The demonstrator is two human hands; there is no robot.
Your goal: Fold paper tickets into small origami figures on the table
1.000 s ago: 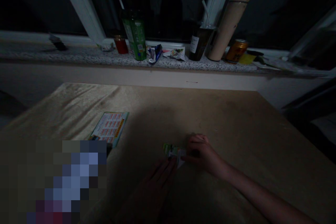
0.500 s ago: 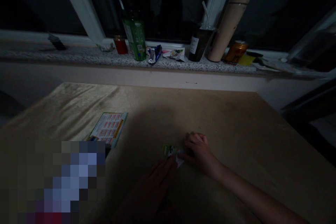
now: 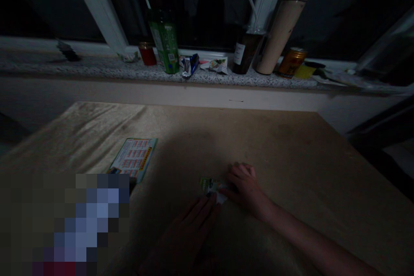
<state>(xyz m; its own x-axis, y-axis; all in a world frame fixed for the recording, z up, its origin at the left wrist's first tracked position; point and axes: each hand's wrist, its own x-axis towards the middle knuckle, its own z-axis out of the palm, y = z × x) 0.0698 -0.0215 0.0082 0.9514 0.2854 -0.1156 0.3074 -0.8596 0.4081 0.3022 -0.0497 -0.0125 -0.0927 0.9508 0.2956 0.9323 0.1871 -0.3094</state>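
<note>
A small green-and-white printed piece of paper (image 3: 211, 184) lies on the table in deep shadow. My left hand (image 3: 190, 226) is stretched out nearly flat, with its fingertips on the near edge of the paper. At the paper's right side, my right hand (image 3: 244, 183) rests on the table with its fingers curled in. Its thumb reaches the paper. Whatever is inside the curled fingers, if anything, stays hidden in the dark.
A larger printed card (image 3: 134, 157) lies at the table's left, beside a pixelated patch. On the speckled windowsill (image 3: 106, 69) stand a green cup (image 3: 168, 47), a red jar (image 3: 148, 54), a dark drink cup (image 3: 244, 54), a tall beige flask (image 3: 281, 30) and an orange can (image 3: 292, 62).
My left hand's fingers have shifted slightly on the paper, and a bit more of its lower part shows. My right hand looks almost still.
</note>
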